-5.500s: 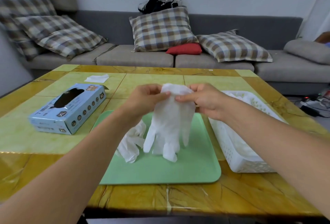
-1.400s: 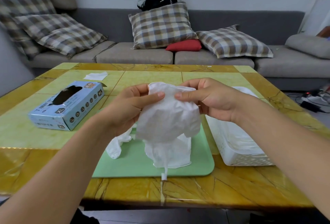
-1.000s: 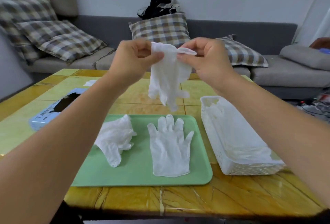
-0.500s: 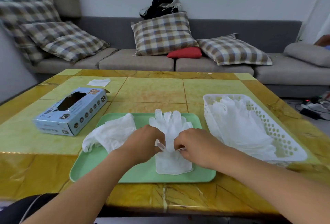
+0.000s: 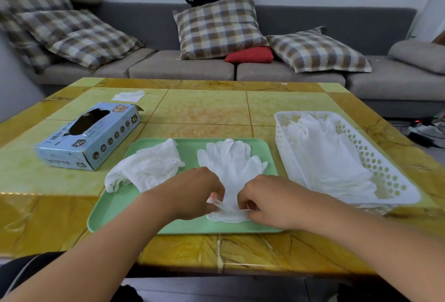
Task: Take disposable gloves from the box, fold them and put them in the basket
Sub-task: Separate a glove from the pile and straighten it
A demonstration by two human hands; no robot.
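White gloves [image 5: 232, 164] lie flat, stacked, on the green tray [image 5: 115, 201], fingers pointing away from me. My left hand [image 5: 196, 193] and my right hand [image 5: 267, 201] pinch the cuff end of the top glove near the tray's front edge. A crumpled white glove [image 5: 149, 165] lies on the tray's left part, overhanging its edge. The blue glove box [image 5: 89, 136] lies on the table to the left. The white perforated basket [image 5: 387, 176] stands to the right and holds several white gloves [image 5: 330, 157].
The yellow-green tiled table [image 5: 204, 109] carries everything. A small white paper piece [image 5: 128, 96] lies behind the box. A grey sofa with plaid cushions [image 5: 219, 27] runs behind the table. Cables lie on the floor at the right [image 5: 423, 130].
The glove I held up in the air has come down onto the flat glove on the tray. Both hands have dropped with it and now pinch its cuff end.
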